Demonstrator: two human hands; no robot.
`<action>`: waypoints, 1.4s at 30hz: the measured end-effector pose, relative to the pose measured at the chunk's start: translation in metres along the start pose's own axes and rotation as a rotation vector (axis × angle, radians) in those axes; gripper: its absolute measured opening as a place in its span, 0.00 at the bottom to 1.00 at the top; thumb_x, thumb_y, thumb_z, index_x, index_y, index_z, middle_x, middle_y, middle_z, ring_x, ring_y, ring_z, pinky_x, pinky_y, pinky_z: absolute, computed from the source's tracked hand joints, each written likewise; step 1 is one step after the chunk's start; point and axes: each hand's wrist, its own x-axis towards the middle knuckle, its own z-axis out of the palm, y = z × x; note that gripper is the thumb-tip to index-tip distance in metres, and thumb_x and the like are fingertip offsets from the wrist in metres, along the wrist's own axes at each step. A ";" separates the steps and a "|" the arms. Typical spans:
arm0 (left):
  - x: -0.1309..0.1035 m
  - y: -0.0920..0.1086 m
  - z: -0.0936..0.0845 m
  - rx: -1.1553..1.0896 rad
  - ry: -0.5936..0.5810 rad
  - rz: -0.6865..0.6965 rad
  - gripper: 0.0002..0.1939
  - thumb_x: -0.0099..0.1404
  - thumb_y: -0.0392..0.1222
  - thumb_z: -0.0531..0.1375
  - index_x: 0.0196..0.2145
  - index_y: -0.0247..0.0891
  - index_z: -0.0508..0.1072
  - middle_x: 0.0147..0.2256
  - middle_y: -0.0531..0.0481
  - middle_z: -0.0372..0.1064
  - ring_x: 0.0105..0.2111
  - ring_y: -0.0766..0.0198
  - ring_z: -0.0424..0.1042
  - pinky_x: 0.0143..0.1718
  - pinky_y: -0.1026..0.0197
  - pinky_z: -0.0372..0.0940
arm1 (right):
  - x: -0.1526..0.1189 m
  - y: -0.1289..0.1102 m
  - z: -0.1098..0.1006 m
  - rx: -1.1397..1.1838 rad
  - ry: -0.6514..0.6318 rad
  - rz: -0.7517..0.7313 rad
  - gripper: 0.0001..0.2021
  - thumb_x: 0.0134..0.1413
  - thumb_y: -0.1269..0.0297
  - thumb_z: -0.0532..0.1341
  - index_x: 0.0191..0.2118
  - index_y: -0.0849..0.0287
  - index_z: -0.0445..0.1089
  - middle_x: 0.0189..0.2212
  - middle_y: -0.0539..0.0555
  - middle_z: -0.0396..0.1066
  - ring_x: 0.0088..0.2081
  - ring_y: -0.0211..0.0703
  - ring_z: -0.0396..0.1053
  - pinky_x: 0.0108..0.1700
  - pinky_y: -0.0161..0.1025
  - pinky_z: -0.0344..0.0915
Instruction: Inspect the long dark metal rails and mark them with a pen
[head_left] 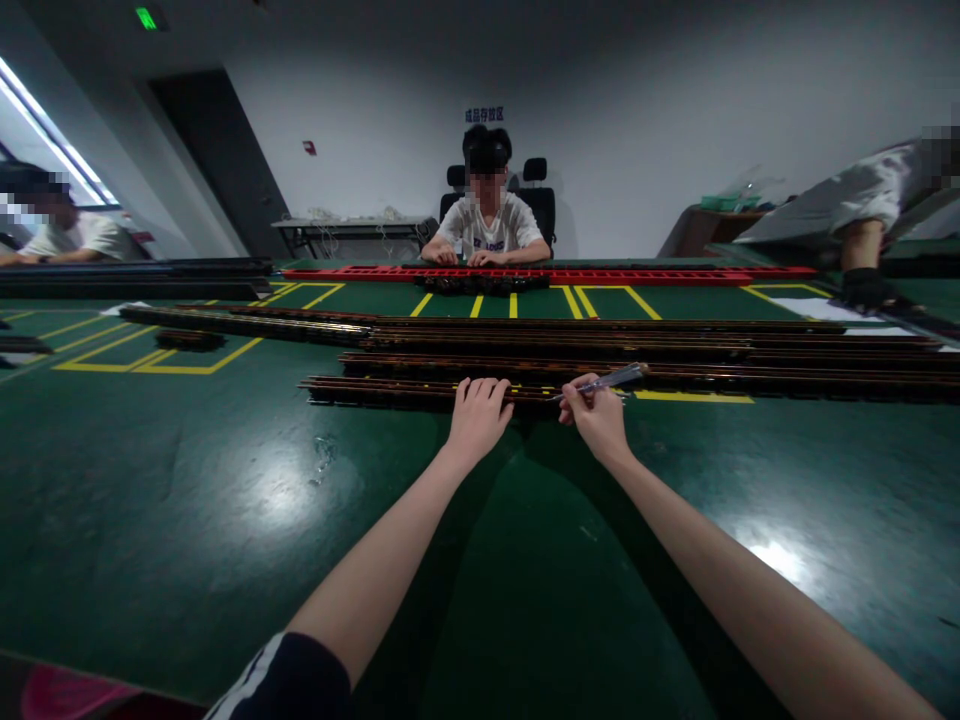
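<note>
A dark slotted strip (382, 391) with thin copper-coloured edges lies across the green table (225, 560) in front of me. My left hand (481, 412) rests on this strip, fingers laid over its top and pressed close together, the thumb toward the right. To its right, my right hand (594, 412) grips a slim screwdriver-like tool (619, 377) with a clear handle. Its thin tip points left and meets the strip between my hands. Small yellow marks show along the strip. Whether my left fingers pinch any part of it is hidden.
More long dark strips (675, 345) lie just beyond. Farther back are a red rail (645, 276) and a person (489, 225) seated opposite. Another person sits at the left; a gloved hand (868, 290) reaches in at the right. Black bars (135, 280) lie at the left back.
</note>
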 end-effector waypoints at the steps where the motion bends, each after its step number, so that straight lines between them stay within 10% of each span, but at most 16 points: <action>1: 0.000 0.000 0.000 0.002 0.002 0.001 0.18 0.69 0.42 0.50 0.53 0.39 0.67 0.51 0.43 0.69 0.54 0.55 0.65 0.61 0.45 0.52 | 0.000 0.000 0.000 0.002 0.004 -0.002 0.23 0.49 0.39 0.59 0.29 0.57 0.61 0.19 0.49 0.67 0.17 0.38 0.67 0.19 0.34 0.65; 42: -0.002 0.000 0.000 0.047 0.023 -0.054 0.23 0.63 0.29 0.49 0.54 0.39 0.68 0.51 0.42 0.68 0.55 0.53 0.63 0.62 0.44 0.50 | 0.001 -0.002 0.000 -0.015 -0.040 0.004 0.24 0.48 0.38 0.59 0.29 0.57 0.62 0.19 0.50 0.68 0.18 0.39 0.68 0.20 0.35 0.66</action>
